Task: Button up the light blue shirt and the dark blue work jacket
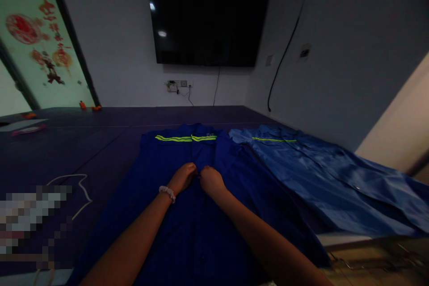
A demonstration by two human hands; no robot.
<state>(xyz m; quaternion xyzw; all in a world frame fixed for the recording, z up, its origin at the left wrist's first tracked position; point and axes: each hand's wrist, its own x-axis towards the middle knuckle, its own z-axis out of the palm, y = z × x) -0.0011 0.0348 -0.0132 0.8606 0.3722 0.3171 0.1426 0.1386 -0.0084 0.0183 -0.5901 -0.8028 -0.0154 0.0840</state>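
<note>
A dark blue work jacket with yellow-green stripes across the chest lies spread out in front of me, its collar end away from me. Over its middle front, my left hand is closed on the jacket's cloth, a pale scrunchie around the wrist. Close beside it, my right hand is closed too, pinching the same front edge. The two sets of fingertips nearly meet. Whether a button or other fastener is between them is too small and dark to see.
A lighter blue garment with a yellow-green stripe lies to the right on the purple surface. A white cord and a blurred-out item are at left. A large screen hangs on the far wall; a black cable dangles at right.
</note>
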